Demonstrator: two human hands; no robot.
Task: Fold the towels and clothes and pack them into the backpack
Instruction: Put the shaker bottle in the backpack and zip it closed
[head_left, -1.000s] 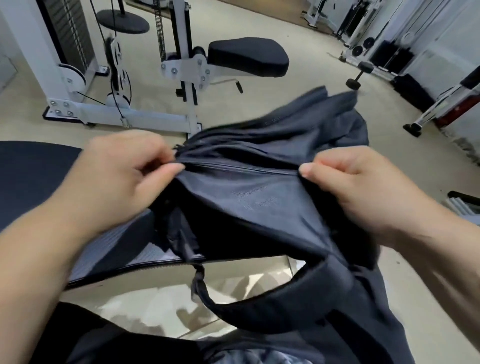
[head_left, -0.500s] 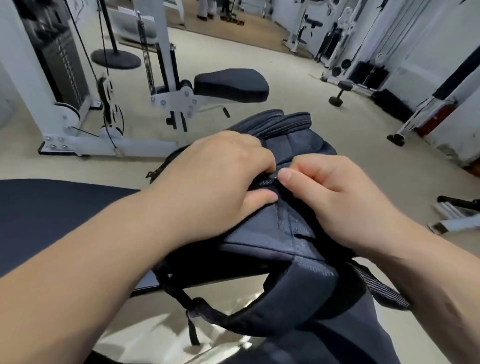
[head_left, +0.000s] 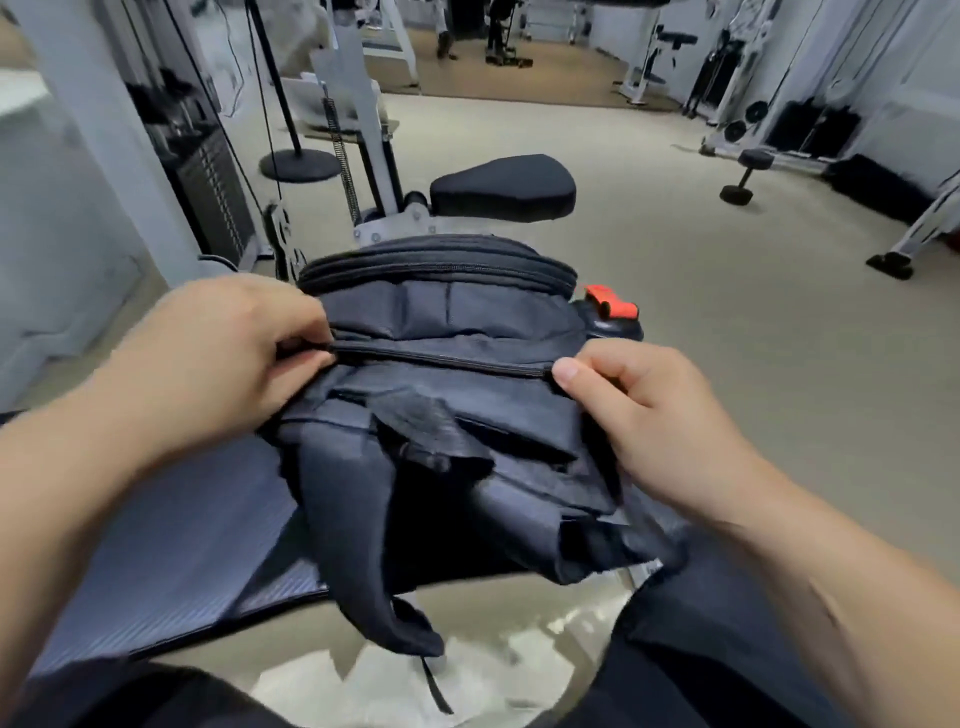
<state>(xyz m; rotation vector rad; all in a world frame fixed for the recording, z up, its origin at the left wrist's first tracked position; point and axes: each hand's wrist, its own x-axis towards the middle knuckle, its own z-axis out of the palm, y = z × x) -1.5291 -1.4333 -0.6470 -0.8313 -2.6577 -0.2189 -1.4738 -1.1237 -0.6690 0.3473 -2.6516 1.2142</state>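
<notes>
The dark navy woven-cloth backpack (head_left: 457, 322) is matt and finely grained; its black zip (head_left: 441, 362) shows a dull sheen. Under it, the dark blue padded table (head_left: 171, 545) has a ribbed, faintly glossy skin, like vinyl. The black padded machine seat (head_left: 504, 187) looks smooth and matt. The orange bottle cap (head_left: 610, 301) is glossy plastic, and the white machine frame (head_left: 345, 78) is painted metal.

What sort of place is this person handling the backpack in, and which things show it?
Most likely a gym: a weight stack stands at left, a padded black seat sits behind the backpack, and a dumbbell lies at right.
</notes>
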